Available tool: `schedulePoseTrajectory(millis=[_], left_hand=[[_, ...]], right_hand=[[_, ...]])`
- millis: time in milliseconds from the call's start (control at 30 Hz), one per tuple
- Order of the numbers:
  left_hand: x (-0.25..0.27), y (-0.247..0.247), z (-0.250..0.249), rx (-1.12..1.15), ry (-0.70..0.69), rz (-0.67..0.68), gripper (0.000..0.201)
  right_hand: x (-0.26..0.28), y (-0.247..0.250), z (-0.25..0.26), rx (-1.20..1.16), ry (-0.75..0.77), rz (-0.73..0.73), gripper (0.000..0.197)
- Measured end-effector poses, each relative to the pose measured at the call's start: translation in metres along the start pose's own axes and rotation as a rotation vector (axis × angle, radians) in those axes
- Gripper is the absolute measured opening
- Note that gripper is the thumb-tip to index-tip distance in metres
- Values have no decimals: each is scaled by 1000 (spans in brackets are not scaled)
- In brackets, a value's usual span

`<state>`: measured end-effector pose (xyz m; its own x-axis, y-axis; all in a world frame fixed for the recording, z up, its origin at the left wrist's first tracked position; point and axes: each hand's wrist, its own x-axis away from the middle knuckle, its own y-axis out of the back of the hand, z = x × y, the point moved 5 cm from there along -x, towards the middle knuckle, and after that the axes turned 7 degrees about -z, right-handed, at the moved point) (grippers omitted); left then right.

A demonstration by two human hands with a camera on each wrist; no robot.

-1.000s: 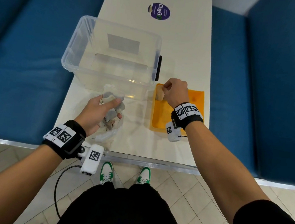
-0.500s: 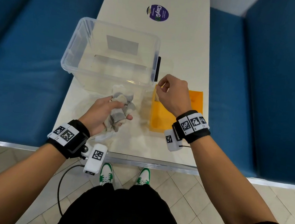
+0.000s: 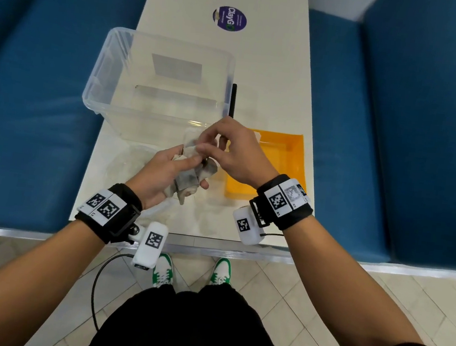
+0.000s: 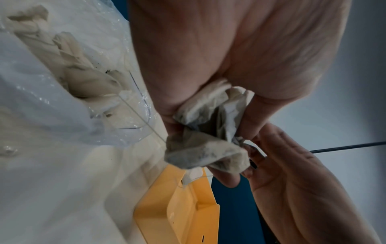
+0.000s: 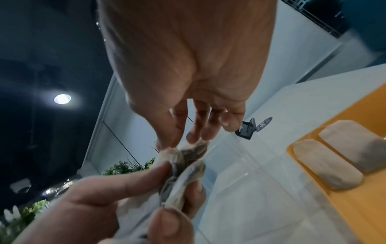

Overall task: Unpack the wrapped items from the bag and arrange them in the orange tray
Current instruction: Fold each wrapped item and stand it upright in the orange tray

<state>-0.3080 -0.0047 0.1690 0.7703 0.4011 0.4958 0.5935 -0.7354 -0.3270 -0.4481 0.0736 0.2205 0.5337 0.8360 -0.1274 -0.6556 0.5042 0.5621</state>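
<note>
Progress looks early: two packets (image 5: 325, 163) lie in the tray (image 3: 294, 152), while the left hand (image 3: 164, 174) grips a bunch (image 3: 192, 177) above the table (image 3: 276, 64) and the right hand (image 3: 234, 153) pinches one packet from it.

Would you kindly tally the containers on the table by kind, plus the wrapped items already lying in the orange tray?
Orange tray: 1
Clear plastic bin: 1
Plastic bag: 1
Wrapped items visible in tray: 2
Total: 5
</note>
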Motion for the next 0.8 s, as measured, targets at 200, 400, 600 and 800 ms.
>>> schedulePoseTrajectory(millis=[200,400,600,800], left_hand=[[3,5,-2,-24,-1,17,36],[0,9,-3,-38,-24,0,64],[-7,19,-2,68,-23,-81,50],[-9,18,-7,100,-27,-139,38]], right_hand=[[-4,1,-5,61,-82,5,17],[-5,1,-7,11,-138,-11,15],[-5,9,-9,-68,-217,-73,6],[-3,9,-11,-110,-256,-49,5]])
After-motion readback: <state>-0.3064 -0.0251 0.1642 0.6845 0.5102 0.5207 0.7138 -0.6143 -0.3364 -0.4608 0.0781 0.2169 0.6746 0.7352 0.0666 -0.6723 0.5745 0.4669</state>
